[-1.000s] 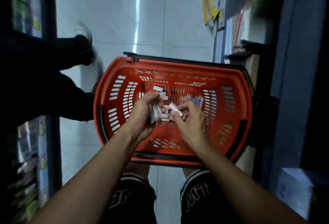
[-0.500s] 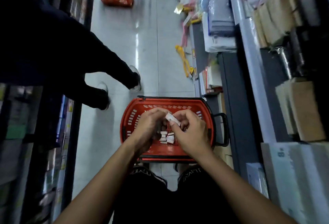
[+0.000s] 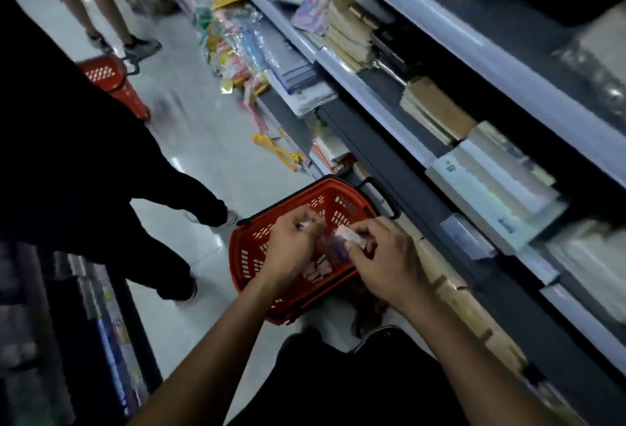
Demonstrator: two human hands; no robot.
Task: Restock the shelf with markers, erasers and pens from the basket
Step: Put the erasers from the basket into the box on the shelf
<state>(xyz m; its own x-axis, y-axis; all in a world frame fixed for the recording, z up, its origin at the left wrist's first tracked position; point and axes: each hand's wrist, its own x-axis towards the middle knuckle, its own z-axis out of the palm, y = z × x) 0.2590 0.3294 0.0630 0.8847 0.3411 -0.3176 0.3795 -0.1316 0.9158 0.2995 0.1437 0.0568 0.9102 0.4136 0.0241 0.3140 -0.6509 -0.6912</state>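
Passer-by's legs (image 3: 176,215) beside basket (image 3: 250,249), shelf (image 3: 423,154) right, second basket (image 3: 111,80) beyond

One view only, from a camera worn on the person's head. It looks steeply down and forward along a shop aisle, tilted so the floor runs diagonally from lower right to upper left. Both forearms reach in from the bottom edge, and the hands sit close to the lens, just below centre, above a red basket (image 3: 247,249) on the floor. Shelves (image 3: 379,100) fill the right side, close by. A dark shelf edge borders the lower left. The wide lens bends the edges, and much is blurred.
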